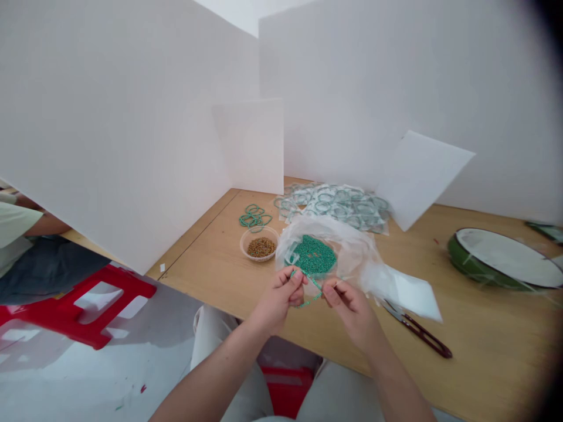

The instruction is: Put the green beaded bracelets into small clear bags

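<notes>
A strand of small green beads (314, 282) runs between my two hands, just above the table's front edge. My left hand (285, 293) pinches one part of the strand between thumb and fingers. My right hand (345, 296) is closed on its other end; the exact spot between the fingertips is too small to make out. Right behind my hands lies a clear plastic bag (352, 243) with a heap of loose green beads (313, 255) in its opening. To the left stands a round clear tub (247, 248) holding brown-orange beads (262, 247).
Several green bead loops (254, 217) lie behind the tub. Farther back are many bagged bracelets (334, 202). Scissors (420, 334) with dark handles and white packets (413, 293) lie right. A green dish (466, 264) stands far right. White panels (373, 88) enclose the table; another person's arm (48, 224) shows left.
</notes>
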Demonstrator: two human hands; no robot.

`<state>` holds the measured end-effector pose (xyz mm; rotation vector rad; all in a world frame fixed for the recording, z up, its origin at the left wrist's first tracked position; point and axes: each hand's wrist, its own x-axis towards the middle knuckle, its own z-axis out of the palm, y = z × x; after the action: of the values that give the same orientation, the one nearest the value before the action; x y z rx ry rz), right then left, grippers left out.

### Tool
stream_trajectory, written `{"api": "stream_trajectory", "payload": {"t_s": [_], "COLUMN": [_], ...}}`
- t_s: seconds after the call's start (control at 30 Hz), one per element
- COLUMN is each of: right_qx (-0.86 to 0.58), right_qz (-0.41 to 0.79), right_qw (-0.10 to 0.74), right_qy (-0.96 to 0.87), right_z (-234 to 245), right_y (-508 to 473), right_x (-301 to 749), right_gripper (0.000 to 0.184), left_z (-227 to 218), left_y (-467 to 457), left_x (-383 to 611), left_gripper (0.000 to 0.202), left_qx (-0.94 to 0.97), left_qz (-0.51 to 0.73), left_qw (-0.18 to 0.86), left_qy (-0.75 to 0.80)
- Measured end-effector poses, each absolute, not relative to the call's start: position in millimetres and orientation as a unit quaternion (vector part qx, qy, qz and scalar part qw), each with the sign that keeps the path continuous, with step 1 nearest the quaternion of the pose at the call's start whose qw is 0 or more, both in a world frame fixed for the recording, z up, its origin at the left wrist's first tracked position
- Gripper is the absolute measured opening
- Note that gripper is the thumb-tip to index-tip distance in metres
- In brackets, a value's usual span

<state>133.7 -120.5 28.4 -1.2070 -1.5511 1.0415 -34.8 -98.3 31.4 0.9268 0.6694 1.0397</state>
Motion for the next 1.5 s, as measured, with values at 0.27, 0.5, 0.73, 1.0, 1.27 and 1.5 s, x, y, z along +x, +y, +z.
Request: {"api": "stream_trajectory", "payload": {"t_s": [0.27, 0.5, 0.73, 1.0, 1.27, 1.5], "right_qx": [-0.545, -0.538, -0.484, -0.501, -0.497, -0.502], "right_qz": [0.317, 0.275, 0.395, 0.449, 0.345, 0.230], "right_qw": [0.392, 0.478, 0.380, 0.425, 0.463, 0.435], "right_qy": [-0.670, -0.638, -0.682, -0.606, -0.648, -0.712], "right_z": [27, 55, 58, 27, 27, 19], "right_y": [-127, -139, -142, -133, -132, -133], "right_x": [166, 156, 117, 109, 100, 105], "right_gripper": [0.033, 0.024, 0.032, 0.037, 0.034, 0.026], "left_z": [42, 55, 59, 39, 18, 15], "left_y": [-95, -97, -89, -90, -130, -122], "left_x": [-47, -44, -47, -61, -40, -34], "left_gripper": [0.034, 0.036, 0.041, 0.032, 0.025, 0.032], "left_qx": [0.399, 0.421, 0.534, 0.642, 0.596, 0.522], "left_qz": [0.462, 0.450, 0.421, 0.498, 0.466, 0.488], "left_qw": [0.737, 0.730, 0.650, 0.345, 0.497, 0.584], "left_qy": [0.290, 0.295, 0.340, 0.470, 0.425, 0.385]}}
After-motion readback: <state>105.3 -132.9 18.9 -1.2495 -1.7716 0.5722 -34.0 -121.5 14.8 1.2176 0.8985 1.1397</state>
